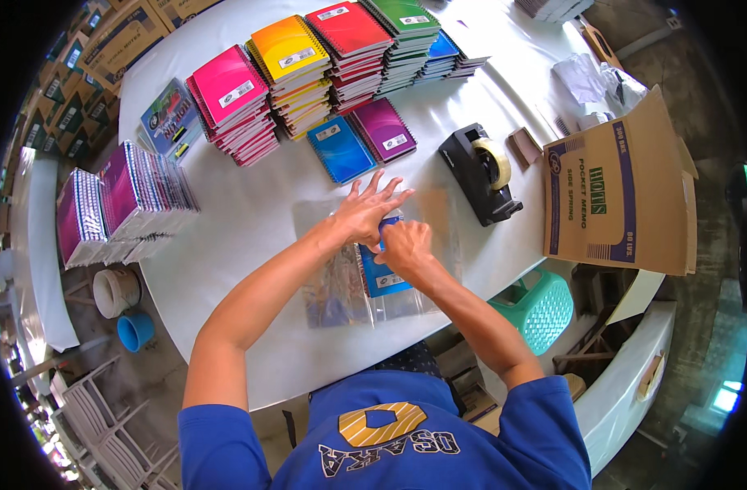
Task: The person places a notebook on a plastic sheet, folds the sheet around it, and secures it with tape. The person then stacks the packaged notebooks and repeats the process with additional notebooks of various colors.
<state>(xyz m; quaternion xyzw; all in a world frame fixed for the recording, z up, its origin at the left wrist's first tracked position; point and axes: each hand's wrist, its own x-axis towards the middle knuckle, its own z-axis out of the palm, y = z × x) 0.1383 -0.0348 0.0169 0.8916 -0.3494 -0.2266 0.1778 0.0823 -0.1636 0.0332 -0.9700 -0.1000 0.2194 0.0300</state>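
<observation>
A blue spiral notebook (387, 283) lies under my hands on clear plastic bags (329, 300) near the table's front edge. Over its upper end, my left hand (369, 211) has its fingers spread out. Just beside it, my right hand (406, 247) is curled closed at the notebook's upper part; whatever its fingers pinch is hidden. Ahead of my fingertips rest another blue notebook (341, 151) and a purple notebook (384, 131), side by side. A black tape dispenser (473, 175) with a roll of clear tape stands to the right.
Tall stacks of pink (231, 91), yellow (288, 49), red (349, 31) and green notebooks (402, 16) line the far side. Wrapped purple notebooks (133, 192) are piled at left. An open carton (594, 192) stands at right, above a green stool (541, 310).
</observation>
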